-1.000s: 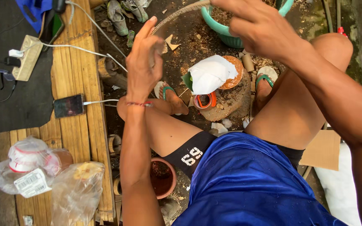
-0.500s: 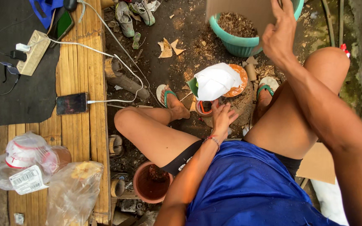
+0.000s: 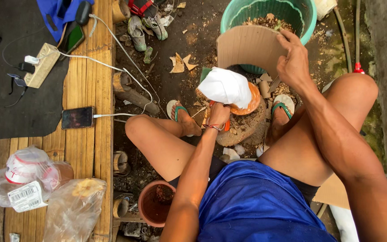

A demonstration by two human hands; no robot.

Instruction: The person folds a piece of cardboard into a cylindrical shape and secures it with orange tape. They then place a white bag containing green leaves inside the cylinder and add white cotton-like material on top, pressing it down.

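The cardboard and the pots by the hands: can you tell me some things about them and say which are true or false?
1. The right hand holds a bent piece of cardboard. True.
2. The left hand is down at the orange pot. True.
3. The white bag is blue. False: it is white.
4. The green tub lies on the wooden deck. False: it stands on the dirt.
5. The phone lies on the deck. True.

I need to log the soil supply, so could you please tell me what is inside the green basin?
The green basin holds brown soil and dry debris. The cardboard sheet in the right hand covers its near part, hiding what lies there.
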